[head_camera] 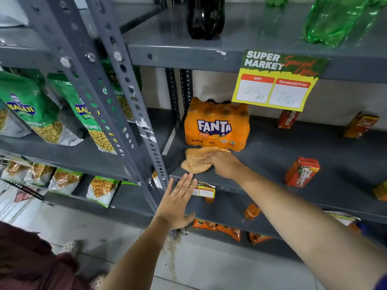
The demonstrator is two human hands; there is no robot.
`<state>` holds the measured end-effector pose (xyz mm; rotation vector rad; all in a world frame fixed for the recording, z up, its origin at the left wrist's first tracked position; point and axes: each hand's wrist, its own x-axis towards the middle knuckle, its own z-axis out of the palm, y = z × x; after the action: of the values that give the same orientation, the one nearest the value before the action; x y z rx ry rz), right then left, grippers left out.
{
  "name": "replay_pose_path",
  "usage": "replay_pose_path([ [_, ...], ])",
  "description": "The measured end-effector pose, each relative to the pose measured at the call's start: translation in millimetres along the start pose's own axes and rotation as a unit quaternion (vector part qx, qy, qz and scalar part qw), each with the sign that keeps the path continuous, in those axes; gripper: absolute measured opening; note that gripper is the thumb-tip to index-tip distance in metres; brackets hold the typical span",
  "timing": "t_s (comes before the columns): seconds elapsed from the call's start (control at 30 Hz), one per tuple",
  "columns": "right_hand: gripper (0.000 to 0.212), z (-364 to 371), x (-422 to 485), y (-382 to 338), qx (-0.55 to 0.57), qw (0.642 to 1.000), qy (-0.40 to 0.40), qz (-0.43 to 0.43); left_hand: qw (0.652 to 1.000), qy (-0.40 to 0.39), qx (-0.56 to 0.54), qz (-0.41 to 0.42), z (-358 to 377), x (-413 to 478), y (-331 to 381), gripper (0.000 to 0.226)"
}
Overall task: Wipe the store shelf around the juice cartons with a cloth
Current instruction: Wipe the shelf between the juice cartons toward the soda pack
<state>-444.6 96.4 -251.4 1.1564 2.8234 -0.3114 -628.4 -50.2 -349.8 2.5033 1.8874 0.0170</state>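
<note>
The left hand [177,203] is being held flat at the shelf [293,155] edge, fingers straight and together. Beyond it, the cloth [195,162] is being pressed down by the right hand [222,164], fingers flat, just before the Fanta pack [216,125]; juice cartons [302,172] are standing farther right.

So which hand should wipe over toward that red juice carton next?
The right hand, probably: it already presses the cloth on the shelf, on the red carton's side. The left hand is open at the shelf edge.

Cloth [195,162] on shelf [272,151] before Fanta pack [216,126] (touching), cartons [302,172] right
</note>
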Motion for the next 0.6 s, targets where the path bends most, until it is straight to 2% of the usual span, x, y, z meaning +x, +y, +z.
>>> replay_pose_path([
  [0.17, 0.071, 16.8, -84.0, 37.1, 0.058, 0.988, 0.018, 0.142, 1.0, 0.003, -0.012, -0.01, 0.0, -0.6, 5.4, 0.102],
  [0.23, 0.071, 21.8, -126.0, 34.6, 0.065, 0.984, 0.025, 0.165, 1.0, 0.009, -0.024, -0.011, 0.2, -1.1, 6.8, 0.099],
  [0.33, 0.061, 16.8, -175.7, 24.0, 0.053, 0.984, 0.003, 0.168, 0.999, 0.027, -0.025, -0.012, 0.7, -1.4, 8.6, 0.093],
  [0.43, 0.04, -16.5, -177.4, 22.0, 0.146, 0.964, -0.042, 0.219, 0.997, 0.068, -0.035, 0.009, -3.1, 4.0, 13.1, 0.085],
  [0.5, 0.033, -38.6, -156.5, 29.7, 0.187, 0.945, 0.043, 0.266, 0.994, 0.081, -0.029, 0.068, -10.1, 19.0, 20.0, 0.08],
  [0.57, 0.027, -56.2, -120.6, 43.9, 0.155, 0.922, 0.179, 0.306, 0.992, 0.07, -0.033, 0.1, -20.7, 41.3, 29.8, 0.075],
  [0.6, 0.028, -62.2, -99.6, 52.7, 0.133, 0.911, 0.22, 0.323, 0.993, 0.054, -0.035, 0.099, -25.5, 52.5, 35.0, 0.074],
])
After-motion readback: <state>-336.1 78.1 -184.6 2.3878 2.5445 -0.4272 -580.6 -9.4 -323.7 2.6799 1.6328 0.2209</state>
